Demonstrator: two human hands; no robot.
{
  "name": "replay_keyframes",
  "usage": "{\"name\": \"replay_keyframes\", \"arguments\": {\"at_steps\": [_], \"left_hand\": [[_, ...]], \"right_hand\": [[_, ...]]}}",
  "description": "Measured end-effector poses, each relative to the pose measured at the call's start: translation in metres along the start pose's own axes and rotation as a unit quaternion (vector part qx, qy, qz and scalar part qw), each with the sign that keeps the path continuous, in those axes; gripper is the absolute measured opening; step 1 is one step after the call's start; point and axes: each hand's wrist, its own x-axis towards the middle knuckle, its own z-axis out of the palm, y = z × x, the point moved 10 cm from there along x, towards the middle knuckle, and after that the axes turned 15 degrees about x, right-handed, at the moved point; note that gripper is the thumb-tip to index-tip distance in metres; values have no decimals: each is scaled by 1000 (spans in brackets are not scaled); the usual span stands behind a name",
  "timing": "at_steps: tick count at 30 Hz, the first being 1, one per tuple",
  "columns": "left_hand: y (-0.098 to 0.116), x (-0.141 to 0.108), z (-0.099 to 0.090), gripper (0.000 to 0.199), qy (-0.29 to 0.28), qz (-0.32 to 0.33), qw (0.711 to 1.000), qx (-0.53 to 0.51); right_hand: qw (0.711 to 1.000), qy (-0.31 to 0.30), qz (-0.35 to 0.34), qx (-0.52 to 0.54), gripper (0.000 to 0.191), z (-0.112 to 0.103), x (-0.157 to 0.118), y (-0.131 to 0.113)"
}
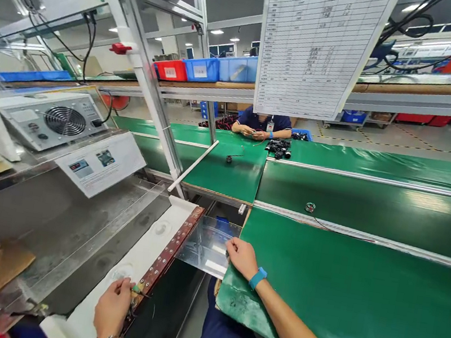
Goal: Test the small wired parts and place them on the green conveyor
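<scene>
My left hand (112,308), with a brown-strapped watch at its wrist, is closed in a pinch on a small green-ended part (137,289); thin wires hang below it. It is over a dark red strip (164,253) with rows of metal-ringed holes, beside a white ledge (123,273). My right hand (243,260), with a blue wristband, has its fingers curled together at the left edge of the green mat (320,275). Its fingertips meet the edge of a clear plastic sheet (205,246); whatever they may hold is hidden.
A small round part (310,207) with a wire lies on the conveyor belt (374,204). Another round part (229,159) lies farther back. A co-worker (263,123) sits opposite, beside black parts (279,148). A metal post (150,77) and a fan-cooled instrument (58,117) stand left.
</scene>
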Motion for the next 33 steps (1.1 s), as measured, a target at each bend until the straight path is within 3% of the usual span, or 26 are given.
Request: {"name": "replay_keyframes", "arguments": {"at_steps": [2,4,7,11,13,14,16,19,24,26,29,31,33], "left_hand": [[0,2,2,49,-8,5,1000,5],[0,4,3,49,-13,9,1000,10],[-2,6,7,48,-17,17,1000,13],[-2,12,12,45,-23,32,999,-1],[-3,14,12,41,-16,28,999,-10],[-3,13,12,39,-9,26,999,-16],[-1,9,10,35,5,31,999,-33],[4,-4,6,33,16,43,997,-59],[1,-15,-1,27,12,16,996,-92],[-3,-15,-1,25,11,7,995,-101],[-8,-16,0,23,13,1,993,-119],[-10,-17,-2,23,33,-2,989,-146],[-9,-20,-11,25,71,6,979,-192]], "right_hand": [[1000,22,2,1,33,-26,4,8],[997,80,-1,5,31,-71,15,21],[977,213,-2,-13,36,-163,38,48],[920,387,40,-55,43,-284,65,88],[908,405,79,-72,50,-319,79,108],[914,386,100,-75,54,-327,88,119],[941,308,126,-66,60,-323,106,140],[972,195,118,-51,56,-296,123,163],[974,163,119,-101,29,-273,141,172],[974,163,116,-107,22,-260,145,157],[985,146,78,-46,26,-223,142,110],[995,89,44,26,35,-182,138,66],[997,-15,24,77,45,-125,130,17]]}}
